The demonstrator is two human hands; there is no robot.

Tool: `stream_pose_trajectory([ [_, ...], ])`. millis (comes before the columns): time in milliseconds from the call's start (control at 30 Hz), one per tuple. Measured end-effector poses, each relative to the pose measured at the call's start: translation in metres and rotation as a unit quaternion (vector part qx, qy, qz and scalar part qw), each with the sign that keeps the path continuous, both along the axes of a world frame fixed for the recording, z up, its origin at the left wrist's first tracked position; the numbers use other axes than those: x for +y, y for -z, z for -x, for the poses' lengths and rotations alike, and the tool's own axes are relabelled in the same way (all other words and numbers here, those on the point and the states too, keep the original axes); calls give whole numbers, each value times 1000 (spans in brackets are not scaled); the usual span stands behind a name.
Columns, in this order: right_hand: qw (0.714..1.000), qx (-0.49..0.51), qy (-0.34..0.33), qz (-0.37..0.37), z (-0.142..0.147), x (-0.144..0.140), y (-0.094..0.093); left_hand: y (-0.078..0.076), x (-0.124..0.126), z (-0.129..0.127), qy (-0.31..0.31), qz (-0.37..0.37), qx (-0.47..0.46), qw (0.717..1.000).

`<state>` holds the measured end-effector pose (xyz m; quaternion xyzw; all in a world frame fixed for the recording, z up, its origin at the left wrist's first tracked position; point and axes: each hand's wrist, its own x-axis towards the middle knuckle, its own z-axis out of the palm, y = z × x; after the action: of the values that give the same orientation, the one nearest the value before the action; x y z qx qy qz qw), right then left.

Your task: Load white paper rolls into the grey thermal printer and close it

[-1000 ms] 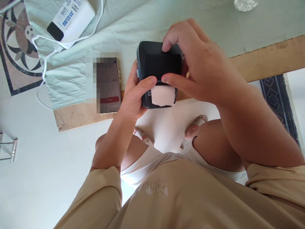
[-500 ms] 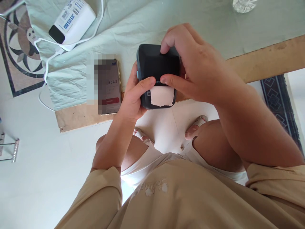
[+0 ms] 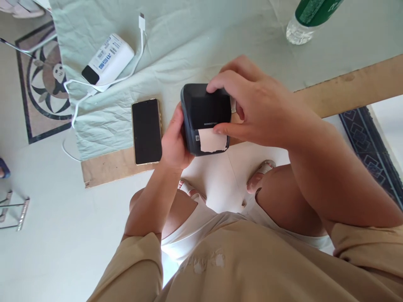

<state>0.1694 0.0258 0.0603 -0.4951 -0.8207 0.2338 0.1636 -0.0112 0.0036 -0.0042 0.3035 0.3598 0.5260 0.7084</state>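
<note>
The left hand (image 3: 175, 143), thumb newly lifted, cradled a black device (image 3: 204, 105), leaving its front to the half-curled, gripping right hand (image 3: 256, 107).

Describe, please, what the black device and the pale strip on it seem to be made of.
Black device: probably hard plastic, satin, judging by its rounded corners and soft sheen. Pale strip: likely paper, matte, given its ragged lower edge.
</note>
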Motion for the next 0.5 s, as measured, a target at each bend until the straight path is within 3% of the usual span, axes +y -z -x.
stream_pose_trajectory([
  [233,999,29,-21,-12,-2,0,6,6,1,2,-42,4,41,998],
  [367,998,22,-54,-26,-9,2,7,5,2,2,-37,15,24,999],
  [500,997,16,-38,-71,-12,4,3,2,2,0,-37,-3,12,999],
])
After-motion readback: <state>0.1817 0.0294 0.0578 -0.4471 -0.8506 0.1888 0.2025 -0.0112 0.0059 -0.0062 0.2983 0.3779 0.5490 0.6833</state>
